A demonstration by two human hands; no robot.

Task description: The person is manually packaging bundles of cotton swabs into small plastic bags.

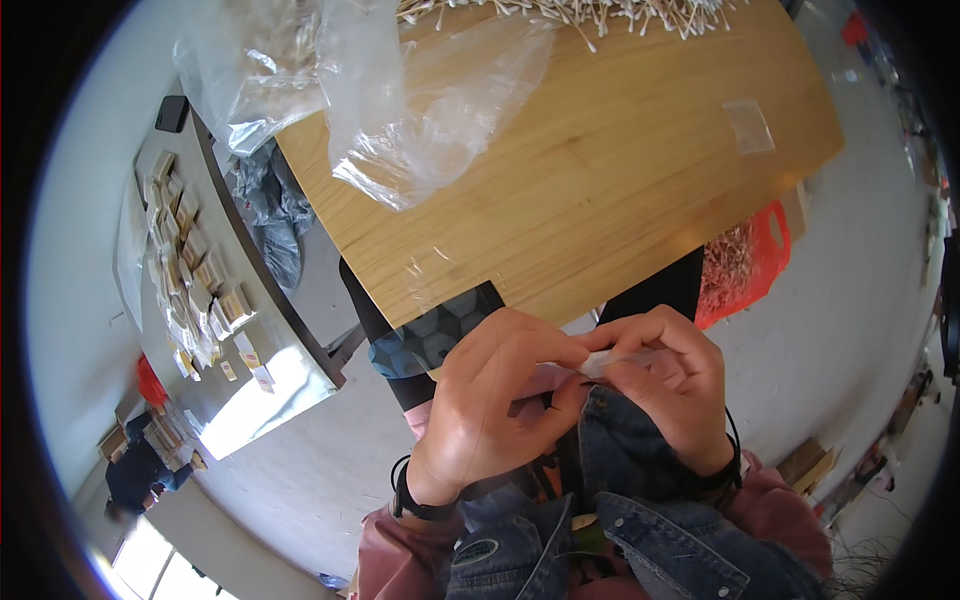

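Both hands' fingers (pixel 590 352) pinch small clear packet (pixel 612 361) below wooden table (pixel 600 190)

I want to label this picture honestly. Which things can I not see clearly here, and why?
- Small clear packet, head view: pinched between left hand and right hand; fingers cover most of it, contents unreadable.
- Cotton swab pile: cut off by the top edge.
- Small boxes on the grey side table: too small to identify.
- Red bag: partly hidden behind the wooden table.

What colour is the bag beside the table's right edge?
Red-orange bag, clearest in the head view.
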